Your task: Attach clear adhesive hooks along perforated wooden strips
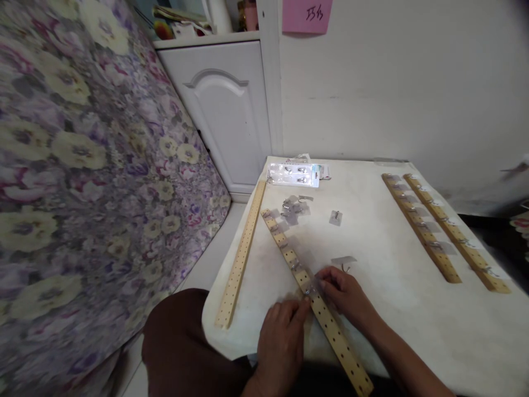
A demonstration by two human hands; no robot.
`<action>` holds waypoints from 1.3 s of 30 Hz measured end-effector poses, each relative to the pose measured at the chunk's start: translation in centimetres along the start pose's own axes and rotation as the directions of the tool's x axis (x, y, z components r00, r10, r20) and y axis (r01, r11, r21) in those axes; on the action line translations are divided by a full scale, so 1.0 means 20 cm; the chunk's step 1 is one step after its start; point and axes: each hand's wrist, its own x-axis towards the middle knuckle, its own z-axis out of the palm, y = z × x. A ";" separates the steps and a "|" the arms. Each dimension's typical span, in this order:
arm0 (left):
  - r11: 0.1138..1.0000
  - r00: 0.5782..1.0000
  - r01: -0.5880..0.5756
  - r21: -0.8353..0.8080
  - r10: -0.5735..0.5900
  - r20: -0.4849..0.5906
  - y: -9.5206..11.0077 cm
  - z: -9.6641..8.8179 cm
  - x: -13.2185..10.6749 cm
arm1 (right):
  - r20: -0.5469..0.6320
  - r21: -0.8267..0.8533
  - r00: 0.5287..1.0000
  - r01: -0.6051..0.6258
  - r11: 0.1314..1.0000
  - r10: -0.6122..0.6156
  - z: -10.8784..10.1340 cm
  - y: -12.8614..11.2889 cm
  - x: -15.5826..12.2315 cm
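Note:
A long wooden strip with rows of holes [326, 322] lies slanted across the near part of the white table [372, 248]. Several clear hooks are stuck along its far half. My left hand [283, 339] rests at the strip's left side, fingers curled, fingertips touching the wood. My right hand [347, 295] presses a small clear hook [313, 286] against the strip with pinched fingers. A loose clear hook [343, 260] lies just beyond my right hand.
A second perforated strip [242, 253] lies along the table's left edge. Two strips with hooks [442, 231] lie at the right. A blister pack [294, 175], loose hooks [294, 209] and one single hook [335, 217] sit at the back. A flowered mattress [82, 165] leans at left.

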 end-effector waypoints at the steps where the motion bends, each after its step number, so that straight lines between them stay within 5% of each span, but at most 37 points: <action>1: 1.000 1.000 0.000 0.001 0.000 0.003 0.00 0.00 0.00 | -0.002 -0.003 1.000 -0.001 1.000 0.001 0.00 0.00 0.00; 25: 0.993 1.000 0.009 0.115 -0.012 0.029 0.02 -0.02 0.02 | -0.155 -0.164 0.978 0.117 0.979 -0.143 0.04 0.02 -0.03; 33: 0.990 0.997 0.030 0.138 -0.040 0.070 0.03 -0.03 0.02 | -0.239 -0.212 0.939 0.198 0.957 -0.247 0.07 0.01 -0.07; 39: 0.988 0.999 0.016 0.152 -0.022 0.037 0.02 -0.03 0.01 | -0.275 -0.358 0.840 0.362 0.861 -0.468 0.06 0.02 -0.11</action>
